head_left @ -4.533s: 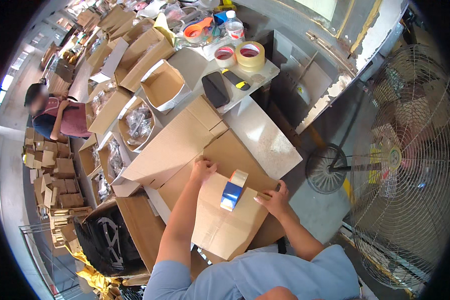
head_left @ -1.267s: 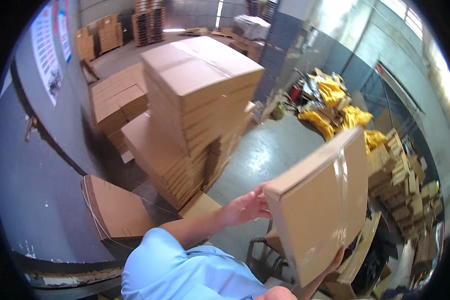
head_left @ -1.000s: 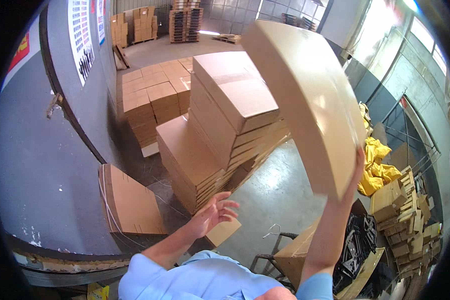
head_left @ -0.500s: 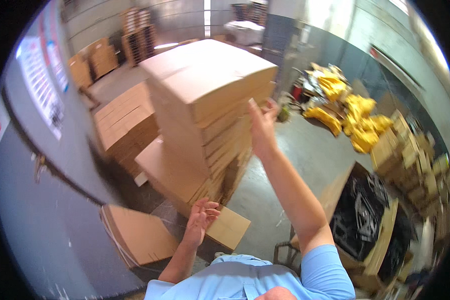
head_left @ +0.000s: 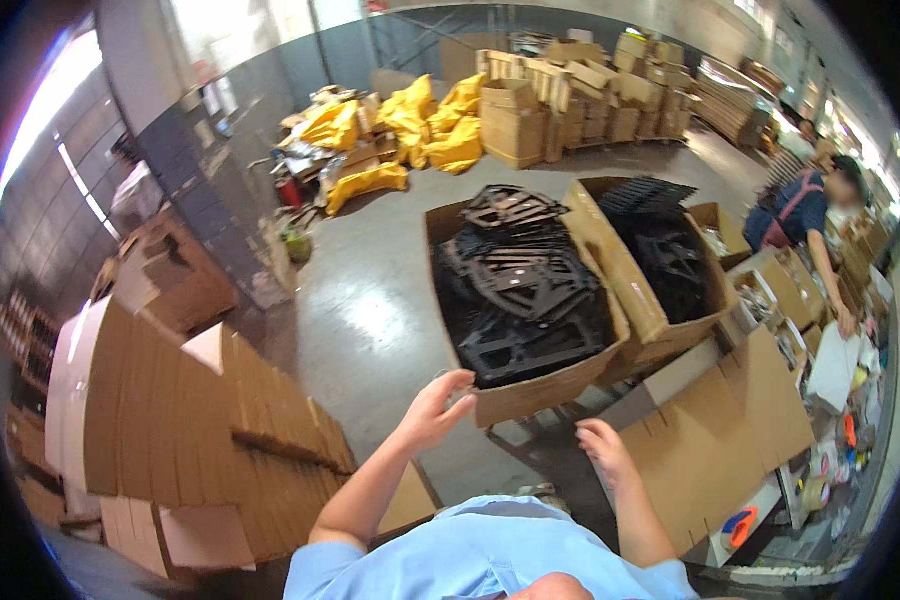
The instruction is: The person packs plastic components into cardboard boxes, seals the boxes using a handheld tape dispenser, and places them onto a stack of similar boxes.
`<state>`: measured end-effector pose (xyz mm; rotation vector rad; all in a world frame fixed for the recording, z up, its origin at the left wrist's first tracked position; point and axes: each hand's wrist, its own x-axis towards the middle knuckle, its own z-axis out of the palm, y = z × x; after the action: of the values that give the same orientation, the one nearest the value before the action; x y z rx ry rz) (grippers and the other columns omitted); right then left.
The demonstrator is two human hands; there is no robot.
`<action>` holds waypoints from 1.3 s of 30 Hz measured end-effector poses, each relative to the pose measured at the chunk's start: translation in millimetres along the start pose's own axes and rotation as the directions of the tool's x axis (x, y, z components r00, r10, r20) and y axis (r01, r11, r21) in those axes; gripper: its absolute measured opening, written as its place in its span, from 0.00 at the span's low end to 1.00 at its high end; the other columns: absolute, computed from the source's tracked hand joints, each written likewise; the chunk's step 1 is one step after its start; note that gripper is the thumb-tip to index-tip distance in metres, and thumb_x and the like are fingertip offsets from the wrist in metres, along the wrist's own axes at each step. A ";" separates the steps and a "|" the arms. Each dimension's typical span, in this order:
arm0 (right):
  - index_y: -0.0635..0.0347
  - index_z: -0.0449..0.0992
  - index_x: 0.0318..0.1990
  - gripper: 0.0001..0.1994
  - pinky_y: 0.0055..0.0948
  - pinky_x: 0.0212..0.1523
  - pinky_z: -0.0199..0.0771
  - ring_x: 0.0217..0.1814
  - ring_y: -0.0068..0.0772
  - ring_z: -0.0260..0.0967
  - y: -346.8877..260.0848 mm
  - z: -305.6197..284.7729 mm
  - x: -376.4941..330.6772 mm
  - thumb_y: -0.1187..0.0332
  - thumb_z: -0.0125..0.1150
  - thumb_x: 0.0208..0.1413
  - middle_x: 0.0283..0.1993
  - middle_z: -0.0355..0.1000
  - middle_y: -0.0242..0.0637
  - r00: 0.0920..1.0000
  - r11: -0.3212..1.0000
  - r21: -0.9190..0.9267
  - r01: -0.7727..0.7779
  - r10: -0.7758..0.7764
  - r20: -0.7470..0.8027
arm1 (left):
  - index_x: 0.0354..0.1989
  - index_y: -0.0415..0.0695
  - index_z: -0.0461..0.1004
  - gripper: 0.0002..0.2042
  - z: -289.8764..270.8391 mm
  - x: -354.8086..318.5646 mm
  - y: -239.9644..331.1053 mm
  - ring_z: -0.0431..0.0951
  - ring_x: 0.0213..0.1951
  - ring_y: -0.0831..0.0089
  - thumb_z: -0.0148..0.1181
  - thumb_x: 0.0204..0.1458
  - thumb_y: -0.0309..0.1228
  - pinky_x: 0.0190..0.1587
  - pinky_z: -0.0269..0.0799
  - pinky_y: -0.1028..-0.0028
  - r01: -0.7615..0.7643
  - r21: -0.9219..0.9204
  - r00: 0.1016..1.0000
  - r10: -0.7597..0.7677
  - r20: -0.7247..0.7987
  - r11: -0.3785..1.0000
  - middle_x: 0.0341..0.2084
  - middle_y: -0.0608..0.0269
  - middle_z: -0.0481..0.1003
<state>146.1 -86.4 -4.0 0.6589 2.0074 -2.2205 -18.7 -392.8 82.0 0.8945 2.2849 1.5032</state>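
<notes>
Both hands are empty and held out over the concrete floor [head_left: 370, 320]. The left hand [head_left: 435, 405] is loosely open, fingers curled a little, gripping nothing; the right hand [head_left: 600, 450] hangs relaxed and part-open, also gripping nothing.

The nearest thing is the large carton of black plastic frames [head_left: 520, 290]. From the left hand it lies at about 1 o'clock, its near cardboard wall just beside the fingertips; whether they touch it I cannot tell. From the right hand the same wall lies at about 11 o'clock, a little farther off, so the left hand is the nearer. The carton's long axis runs from 6 toward 12 o'clock, away from the person.

A second carton of black parts [head_left: 670, 260] stands against it at 3 o'clock. A flattened cardboard sheet [head_left: 740, 430] lies just at 3 o'clock of the right hand. A stack of folded cardboard boxes [head_left: 180, 420] sits at 9 o'clock of the left arm. Yellow bags [head_left: 410, 130] are heaped far off at 12 o'clock, and another person [head_left: 810, 220] works at 2 o'clock.
</notes>
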 end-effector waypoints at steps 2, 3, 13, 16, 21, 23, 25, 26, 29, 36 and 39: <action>0.55 0.72 0.45 0.11 0.15 0.29 0.60 0.31 0.15 0.63 31.3 -74.1 -40.1 0.64 0.56 0.57 0.34 0.69 0.24 0.930 0.995 0.097 -0.003 0.038 -0.365 | 0.50 0.39 0.68 0.19 39.4 75.6 -3.4 0.68 0.53 0.54 0.56 0.54 0.38 0.56 0.62 0.62 -0.183 0.257 0.983 0.168 0.078 0.949 0.49 0.50 0.71; 0.53 0.72 0.44 0.09 0.15 0.28 0.59 0.29 0.14 0.62 39.7 -100.1 -61.0 0.64 0.55 0.58 0.32 0.68 0.23 0.894 0.980 0.187 0.064 0.027 -0.446 | 0.50 0.39 0.68 0.19 59.0 110.8 -4.2 0.67 0.54 0.53 0.56 0.53 0.38 0.56 0.62 0.61 -0.276 0.335 0.961 0.259 0.094 0.901 0.49 0.50 0.70; 0.54 0.69 0.40 0.08 0.16 0.26 0.59 0.29 0.15 0.60 126.3 -198.9 -161.3 0.62 0.55 0.59 0.31 0.65 0.25 0.679 0.959 0.233 0.160 0.064 -0.731 | 0.39 0.43 0.74 0.20 182.6 304.6 -53.9 0.69 0.46 0.60 0.58 0.48 0.48 0.48 0.62 0.61 -0.047 0.865 0.978 0.200 -0.063 0.500 0.38 0.58 0.72; 0.56 0.69 0.39 0.09 0.17 0.27 0.60 0.30 0.16 0.61 146.0 -211.1 -167.3 0.61 0.54 0.60 0.32 0.65 0.26 0.666 0.972 0.187 0.143 0.046 -0.745 | 0.38 0.44 0.74 0.16 182.8 318.4 -58.3 0.69 0.46 0.60 0.60 0.49 0.43 0.48 0.61 0.61 -0.045 0.858 0.984 0.172 -0.050 0.511 0.37 0.58 0.71; 0.59 0.70 0.48 0.13 0.24 0.41 0.67 0.41 0.22 0.65 167.4 -227.3 -155.9 0.62 0.52 0.61 0.42 0.69 0.31 0.628 0.973 0.121 0.198 -0.031 -0.778 | 0.38 0.45 0.75 0.11 180.1 332.5 -50.0 0.73 0.44 0.60 0.60 0.49 0.37 0.47 0.62 0.61 -0.015 0.857 0.991 0.122 -0.056 0.515 0.36 0.58 0.73; 0.60 0.69 0.52 0.15 0.28 0.49 0.67 0.48 0.26 0.65 145.9 -214.1 -144.0 0.62 0.51 0.62 0.47 0.69 0.32 0.602 0.970 0.101 0.221 -0.055 -0.797 | 0.37 0.45 0.75 0.10 180.1 333.3 -49.3 0.74 0.43 0.60 0.59 0.49 0.36 0.46 0.63 0.60 -0.012 0.861 0.989 0.134 -0.065 0.508 0.36 0.57 0.73; 0.61 0.67 0.56 0.18 0.32 0.56 0.63 0.55 0.29 0.63 106.5 -201.7 -139.2 0.62 0.50 0.62 0.53 0.67 0.34 0.624 0.953 0.184 0.240 -0.007 -0.782 | 0.36 0.45 0.76 0.09 181.0 338.0 -46.7 0.74 0.43 0.59 0.58 0.49 0.35 0.46 0.63 0.60 0.014 0.866 0.993 0.094 -0.070 0.500 0.35 0.56 0.74; 0.62 0.67 0.56 0.18 0.32 0.57 0.63 0.55 0.29 0.63 104.8 -201.8 -138.1 0.62 0.50 0.63 0.54 0.67 0.35 0.646 0.952 0.189 0.239 -0.010 -0.763 | 0.36 0.45 0.76 0.09 182.9 341.4 -43.5 0.74 0.43 0.59 0.57 0.49 0.35 0.46 0.63 0.60 0.035 0.869 0.997 0.049 -0.068 0.494 0.35 0.56 0.74; 0.62 0.65 0.57 0.19 0.32 0.58 0.62 0.56 0.29 0.61 107.3 -204.8 -131.7 0.61 0.49 0.63 0.55 0.66 0.35 0.666 0.961 0.186 0.206 0.002 -0.746 | 0.36 0.45 0.75 0.08 190.5 343.4 -27.9 0.74 0.42 0.59 0.53 0.49 0.32 0.45 0.65 0.60 0.031 0.850 0.994 0.070 -0.079 0.526 0.35 0.56 0.73; 0.60 0.64 0.57 0.19 0.34 0.60 0.60 0.59 0.30 0.59 273.7 -279.8 -109.6 0.59 0.46 0.64 0.57 0.64 0.36 0.721 0.958 -0.197 -0.209 0.015 -0.693 | 0.34 0.40 0.73 0.08 235.0 363.7 -28.6 0.73 0.41 0.59 0.52 0.49 0.29 0.41 0.70 0.64 -0.070 0.834 0.967 0.242 -0.078 0.548 0.33 0.56 0.72; 0.54 0.68 0.47 0.10 0.23 0.41 0.67 0.39 0.19 0.61 198.0 -235.9 -87.1 0.64 0.43 0.66 0.39 0.66 0.26 0.765 0.792 -0.610 0.004 -0.395 -0.508 | 0.34 0.41 0.74 0.07 195.0 353.9 -72.8 0.73 0.41 0.59 0.52 0.49 0.29 0.41 0.70 0.64 0.011 0.887 0.975 0.194 -0.113 0.462 0.33 0.56 0.73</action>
<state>353.1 93.6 -168.9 1.2255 3.0155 -1.3720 -216.0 -49.7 -27.3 1.1188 3.2527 0.2494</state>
